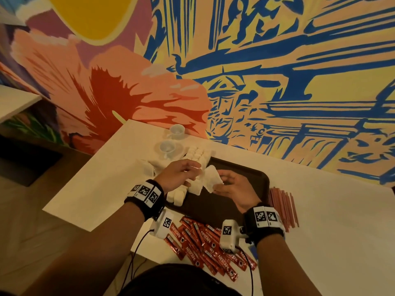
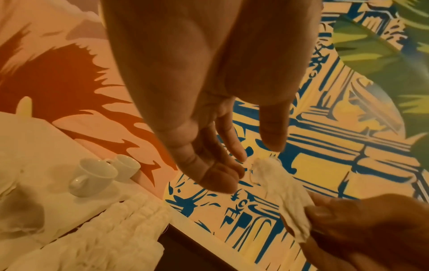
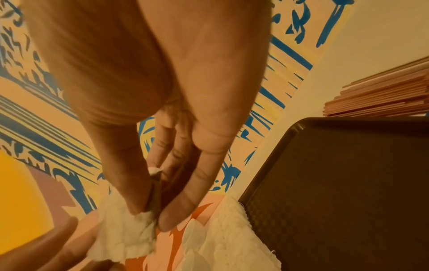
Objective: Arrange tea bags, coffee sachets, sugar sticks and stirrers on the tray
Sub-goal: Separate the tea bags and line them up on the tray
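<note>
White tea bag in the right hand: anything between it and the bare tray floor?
Nothing visible. The right hand pinches the white paper tea bag above the dark brown plastic tray. The row of white tea bags fills only its left edge.

We wear black wristbands (image 1: 147, 196) bearing black-and-white square code tags, each with a small white camera box (image 1: 229, 236) trailing thin black cable (image 1: 136, 248).
</note>
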Tool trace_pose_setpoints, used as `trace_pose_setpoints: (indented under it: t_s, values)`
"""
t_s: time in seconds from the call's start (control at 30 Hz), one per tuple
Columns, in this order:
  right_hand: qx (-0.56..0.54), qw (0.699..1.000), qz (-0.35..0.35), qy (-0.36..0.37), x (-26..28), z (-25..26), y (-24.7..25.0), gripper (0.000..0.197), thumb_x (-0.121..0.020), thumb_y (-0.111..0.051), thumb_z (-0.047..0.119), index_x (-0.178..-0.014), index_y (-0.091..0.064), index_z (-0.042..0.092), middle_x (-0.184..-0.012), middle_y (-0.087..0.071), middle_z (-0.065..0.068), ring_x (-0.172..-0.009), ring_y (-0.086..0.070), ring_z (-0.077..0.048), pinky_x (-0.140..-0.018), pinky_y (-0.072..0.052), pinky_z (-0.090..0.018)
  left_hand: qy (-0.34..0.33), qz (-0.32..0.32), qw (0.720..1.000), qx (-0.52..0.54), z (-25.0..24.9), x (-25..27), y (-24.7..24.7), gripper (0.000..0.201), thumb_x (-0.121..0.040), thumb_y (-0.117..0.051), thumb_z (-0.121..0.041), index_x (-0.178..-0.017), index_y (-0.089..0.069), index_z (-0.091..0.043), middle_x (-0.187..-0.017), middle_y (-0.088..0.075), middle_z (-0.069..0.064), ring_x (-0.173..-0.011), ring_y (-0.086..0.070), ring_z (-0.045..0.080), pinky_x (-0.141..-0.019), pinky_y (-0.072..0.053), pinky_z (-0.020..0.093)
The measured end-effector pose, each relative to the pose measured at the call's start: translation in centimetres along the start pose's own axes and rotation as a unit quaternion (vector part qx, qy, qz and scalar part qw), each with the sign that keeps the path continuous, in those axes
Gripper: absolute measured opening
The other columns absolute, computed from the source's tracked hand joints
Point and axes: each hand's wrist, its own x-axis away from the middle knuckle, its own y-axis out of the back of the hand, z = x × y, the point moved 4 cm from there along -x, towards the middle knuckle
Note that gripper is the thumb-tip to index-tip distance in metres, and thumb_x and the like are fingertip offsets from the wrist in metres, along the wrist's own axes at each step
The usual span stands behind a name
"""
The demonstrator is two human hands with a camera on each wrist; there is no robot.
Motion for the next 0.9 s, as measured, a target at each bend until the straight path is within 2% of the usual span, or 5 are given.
trace_pose_setpoints:
  t_s: [0.13,0.27,0.47,0.7,0.9]
  values:
    - [0.031,0.999,-0.001,-0.008,-1.8,-0.8,-1.1,0.042,-0.081,-0.074,-0.011,-0.116,-0.069,0.012,-0.103,-0.076,-0.011,-0.096,-0.074,-0.025,-0.084,-0.061,-0.035,-0.001,0.084,0.994,-0.074,0.5,-2.0,-0.2,0.033,-0.089,-0.075,-0.022,-0.119,-0.066,-0.014,-0.110,-0.073,0.005,-0.096,-0.069,0.019,-0.075,-0.057,0.027]
    - [0.073,0.996,-0.026,-0.033,-3.8,-2.4,-1.5,0.033,-0.083,-0.078,0.000,-0.114,-0.071,0.012,-0.102,-0.077,-0.005,-0.097,-0.073,-0.021,-0.086,-0.060,-0.034,-0.010,0.103,0.986,-0.132,1.1,-4.3,0.6,0.003,-0.091,-0.073,-0.015,-0.093,-0.071,-0.014,-0.087,-0.070,-0.001,-0.078,-0.066,0.011,-0.075,-0.058,0.032]
    - [0.159,0.982,-0.079,-0.057,-6.4,-5.1,-1.3,0.012,-0.088,-0.077,0.012,-0.097,-0.072,0.018,-0.098,-0.075,-0.001,-0.093,-0.071,-0.021,-0.083,-0.059,-0.036,-0.018,0.132,0.972,-0.192,3.1,-8.2,2.0,0.010,-0.091,-0.072,-0.021,-0.087,-0.071,-0.012,-0.090,-0.068,0.018,-0.078,-0.065,0.019,-0.073,-0.059,0.037]
    - [0.253,0.949,-0.117,-0.145,-8.3,-9.5,-0.7,0.013,-0.087,-0.078,0.018,-0.090,-0.071,0.028,-0.097,-0.072,0.004,-0.095,-0.068,-0.016,-0.088,-0.058,-0.038,-0.014,0.149,0.929,-0.339,7.6,-11.9,1.8,0.032,-0.093,-0.067,-0.034,-0.119,-0.067,-0.016,-0.118,-0.066,0.004,-0.105,-0.059,0.020,-0.082,-0.039,0.026]
    - [0.301,0.926,-0.112,-0.199,-8.5,-11.0,-1.3,0.012,-0.091,-0.074,0.018,-0.101,-0.070,0.023,-0.091,-0.063,0.013,-0.083,-0.059,-0.003,-0.065,-0.045,-0.017,0.018,0.210,0.886,-0.414,11.5,-13.2,-0.5,0.033,-0.098,-0.057,-0.036,-0.123,-0.066,-0.017,-0.123,-0.065,0.008,-0.111,-0.061,0.029,-0.084,-0.042,0.028]
